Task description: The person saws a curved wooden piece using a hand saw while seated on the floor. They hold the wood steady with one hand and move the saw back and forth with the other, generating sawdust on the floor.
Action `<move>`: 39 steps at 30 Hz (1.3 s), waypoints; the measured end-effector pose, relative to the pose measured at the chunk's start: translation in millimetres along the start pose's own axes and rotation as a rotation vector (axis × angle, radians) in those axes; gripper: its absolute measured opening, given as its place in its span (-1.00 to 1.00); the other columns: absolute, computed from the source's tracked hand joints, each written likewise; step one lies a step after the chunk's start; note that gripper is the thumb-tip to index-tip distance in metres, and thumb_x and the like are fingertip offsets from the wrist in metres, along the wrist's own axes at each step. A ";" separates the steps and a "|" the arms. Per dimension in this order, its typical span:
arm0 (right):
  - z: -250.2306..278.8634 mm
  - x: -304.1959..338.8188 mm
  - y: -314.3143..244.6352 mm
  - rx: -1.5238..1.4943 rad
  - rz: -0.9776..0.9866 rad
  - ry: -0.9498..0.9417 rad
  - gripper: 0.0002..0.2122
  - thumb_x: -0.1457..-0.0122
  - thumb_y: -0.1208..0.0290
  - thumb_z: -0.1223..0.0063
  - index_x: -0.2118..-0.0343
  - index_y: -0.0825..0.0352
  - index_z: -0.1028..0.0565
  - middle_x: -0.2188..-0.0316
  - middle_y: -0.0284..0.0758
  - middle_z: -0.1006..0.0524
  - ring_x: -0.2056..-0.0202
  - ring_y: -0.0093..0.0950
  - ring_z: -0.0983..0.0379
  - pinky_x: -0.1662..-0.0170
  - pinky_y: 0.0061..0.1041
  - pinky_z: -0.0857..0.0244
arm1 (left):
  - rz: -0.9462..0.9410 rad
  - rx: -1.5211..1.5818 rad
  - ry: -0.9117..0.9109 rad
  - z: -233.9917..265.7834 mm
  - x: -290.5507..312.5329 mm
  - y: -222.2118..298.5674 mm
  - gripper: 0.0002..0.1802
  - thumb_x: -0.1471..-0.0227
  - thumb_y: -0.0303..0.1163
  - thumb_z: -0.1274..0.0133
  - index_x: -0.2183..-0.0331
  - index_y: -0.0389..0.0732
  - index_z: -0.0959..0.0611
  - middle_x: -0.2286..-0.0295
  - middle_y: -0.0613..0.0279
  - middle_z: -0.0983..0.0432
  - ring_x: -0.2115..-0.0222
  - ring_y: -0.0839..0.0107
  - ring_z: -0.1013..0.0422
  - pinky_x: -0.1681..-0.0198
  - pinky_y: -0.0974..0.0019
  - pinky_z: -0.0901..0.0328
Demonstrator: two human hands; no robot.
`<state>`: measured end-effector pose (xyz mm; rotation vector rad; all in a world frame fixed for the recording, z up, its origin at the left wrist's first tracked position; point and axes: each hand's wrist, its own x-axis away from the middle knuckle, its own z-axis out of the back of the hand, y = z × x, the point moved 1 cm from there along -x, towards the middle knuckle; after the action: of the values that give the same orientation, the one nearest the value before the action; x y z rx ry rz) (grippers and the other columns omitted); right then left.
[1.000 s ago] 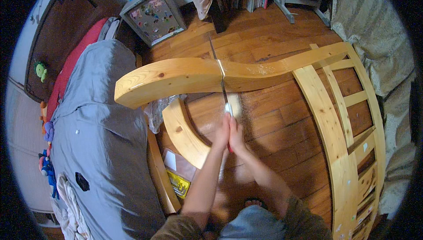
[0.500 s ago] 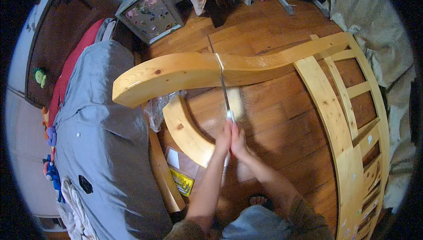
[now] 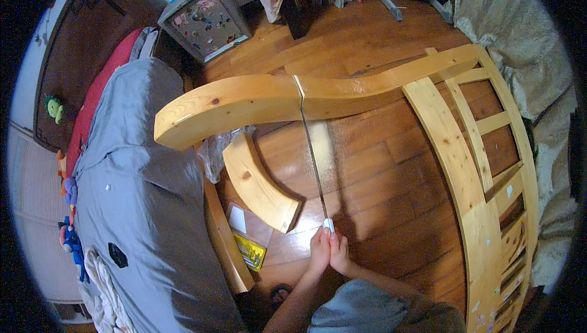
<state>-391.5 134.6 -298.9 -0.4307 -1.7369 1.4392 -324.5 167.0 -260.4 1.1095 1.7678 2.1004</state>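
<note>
Both my hands are wrapped round the handle of a hand saw (image 3: 315, 168), low in the middle of the view. My left hand (image 3: 319, 250) and my right hand (image 3: 339, 252) press together, hiding most of the handle. The long thin blade runs away from me into a cut in a thick, curved pine beam (image 3: 232, 108). The cut shows as a pale slit across the beam's top and down its near side. Pale sawdust (image 3: 320, 146) lies on the floor beside the blade. A loose curved pine piece (image 3: 257, 181) rests on the floor left of the saw.
The beam joins a slatted wooden frame (image 3: 449, 143) on the right. A grey-covered bed (image 3: 143, 198) fills the left. By it lie a long wooden rail (image 3: 220, 235), a yellow tool set (image 3: 249, 252) and crumpled clear plastic (image 3: 213, 159). A grey cabinet (image 3: 205, 21) stands behind.
Both hands have drawn the saw back toward my body. The blade tip no longer sticks out beyond the beam, and more blade shows on my side.
</note>
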 end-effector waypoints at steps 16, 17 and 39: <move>-48.3 -151.3 -108.2 -0.410 0.183 0.105 -0.61 -0.22 0.11 0.28 0.34 0.38 -0.48 0.41 -0.25 -0.52 0.36 -0.45 -0.41 0.29 -0.40 -0.27 | -0.212 -0.294 0.094 0.0 -145.1 101.1 -0.41 -0.14 0.00 0.30 0.51 -0.36 -0.50 0.61 0.00 -0.41 0.55 0.24 -0.33 0.47 0.14 -0.21; -35.5 -127.1 -89.4 -0.237 0.126 0.045 -0.63 -0.23 0.14 0.29 0.36 0.37 -0.49 0.42 -0.29 -0.51 0.37 -0.46 -0.39 0.30 -0.42 -0.26 | -0.266 -0.323 0.149 2.4 -124.0 73.6 -0.48 -0.13 -0.06 0.24 0.54 -0.36 -0.48 0.64 0.08 -0.39 0.58 0.38 -0.31 0.52 0.23 -0.20; -46.4 -131.2 -99.5 -0.372 0.240 0.082 -0.61 -0.21 0.13 0.24 0.41 0.43 -0.47 0.53 -0.25 -0.50 0.44 -0.51 -0.38 0.39 -0.40 -0.25 | -0.165 -0.130 0.075 11.8 -141.7 61.7 -0.46 -0.16 -0.07 0.30 0.53 -0.34 -0.49 0.61 0.09 -0.38 0.54 0.32 -0.28 0.48 0.19 -0.19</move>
<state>-253.7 43.5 -254.5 -0.9104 -1.9386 1.2352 -197.6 78.1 -263.7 0.8326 1.6639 2.1473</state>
